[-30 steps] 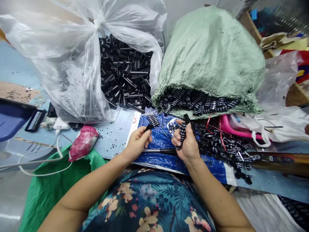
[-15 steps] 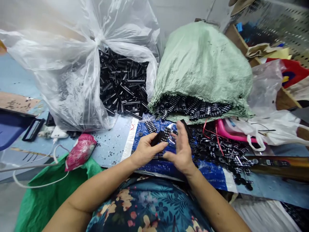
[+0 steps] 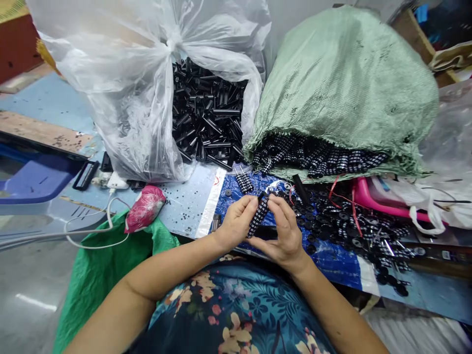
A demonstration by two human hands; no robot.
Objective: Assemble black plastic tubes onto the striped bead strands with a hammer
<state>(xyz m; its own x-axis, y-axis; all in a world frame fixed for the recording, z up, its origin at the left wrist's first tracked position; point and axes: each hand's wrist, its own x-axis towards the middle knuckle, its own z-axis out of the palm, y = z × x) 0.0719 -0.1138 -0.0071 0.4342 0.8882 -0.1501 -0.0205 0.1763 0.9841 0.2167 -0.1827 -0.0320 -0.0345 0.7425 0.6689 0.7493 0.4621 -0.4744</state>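
A black bar with rows of small white characters (image 3: 258, 216) is held upright and slightly tilted between my two hands, over the blue printed plastic sheet. My left hand (image 3: 236, 222) is closed on its left side, thumb and fingers near the top. My right hand (image 3: 285, 233) pinches it from the right, fingertips at the top and thumb near the lower end. A similar patterned piece with metal pins (image 3: 244, 182) lies just beyond my hands. To the right of it a plain black tube (image 3: 301, 189) rests on the sheet.
A clear plastic bag (image 3: 136, 123) holds many black tubes (image 3: 210, 123). Beside it, a green woven sack (image 3: 342, 93) spills patterned black pieces. Small black discs and pins (image 3: 342, 221) cover the right side near a pink handle (image 3: 387, 204). A red wrapped bundle (image 3: 145, 209) and white cable lie left.
My right hand has come in from open fingers to grip the patterned bar with my left. A plain black tube now lies on the sheet beyond it. The view has shifted left.
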